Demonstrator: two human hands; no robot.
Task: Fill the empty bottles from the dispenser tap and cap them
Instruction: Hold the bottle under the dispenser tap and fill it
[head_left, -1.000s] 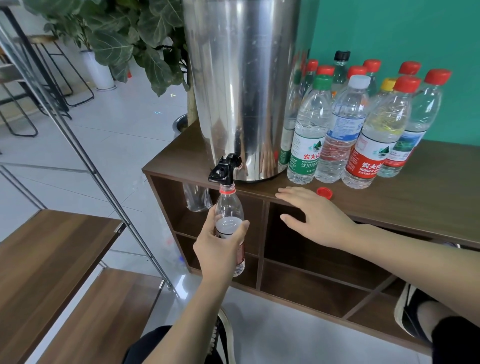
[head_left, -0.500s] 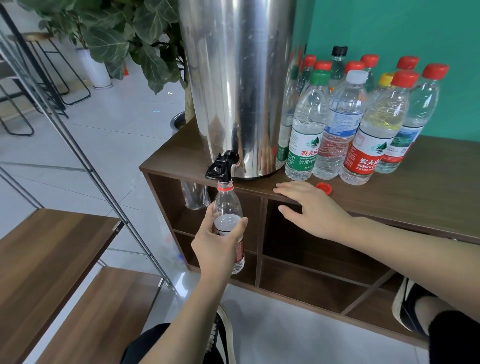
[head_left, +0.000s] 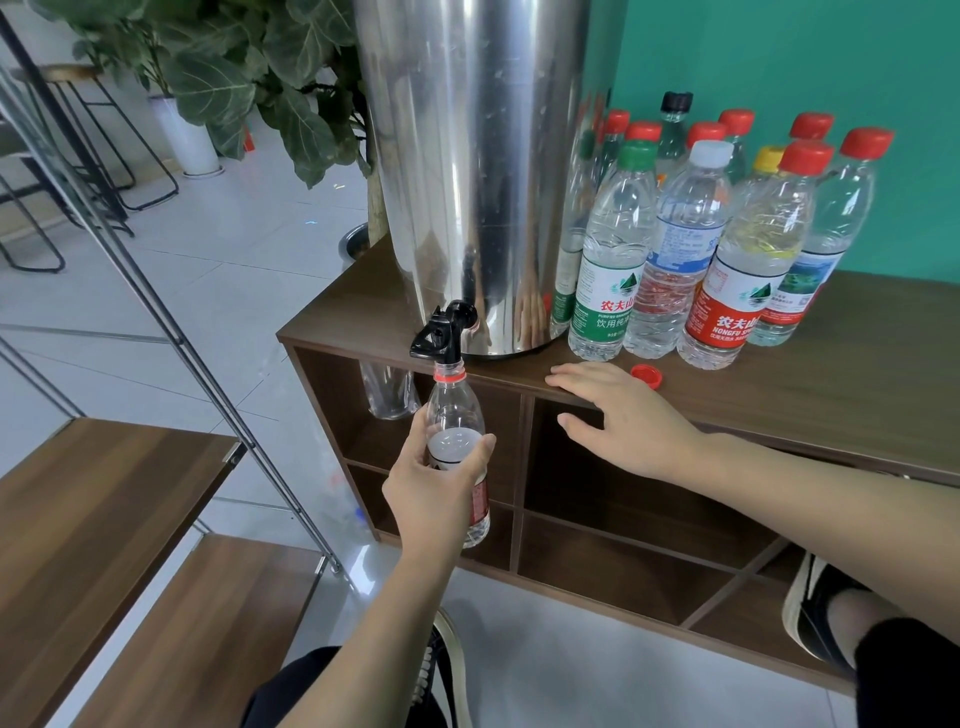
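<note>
Fingers (head_left: 480, 451) of the left hand (head_left: 434, 493) curled round the body of a clear bottle (head_left: 457, 447), thumb on its left side; bottle upright, uncapped, mouth with red neck ring directly under the black tap (head_left: 442, 332). Red label on the bottle mostly hidden by the hand; text not readable. Fill level cannot be told.

Right hand (head_left: 631, 421) lies palm down at the near edge of the brown surface (head_left: 857, 395), fingers straight and slightly spread, holding nothing. Loose red cap (head_left: 647, 375) on the surface just right of the fingertips; contact cannot be told.

Tap projects from the base of a steel dispenser (head_left: 478, 171) standing on the left part of the surface.

Right of the dispenser: cluster of capped bottles (head_left: 727, 234), caps mostly red, also one each green, white, yellow, black. Green-capped bottle (head_left: 613, 260): green label, "农夫山" and "饮用纯净" legible. Red-capped near bottle (head_left: 748, 260): red label, "农夫山", "NONGFU SP" legible. White-capped bottle between them: blue label, unreadable.

Leafy plant (head_left: 249, 67) far left, behind the dispenser.
</note>
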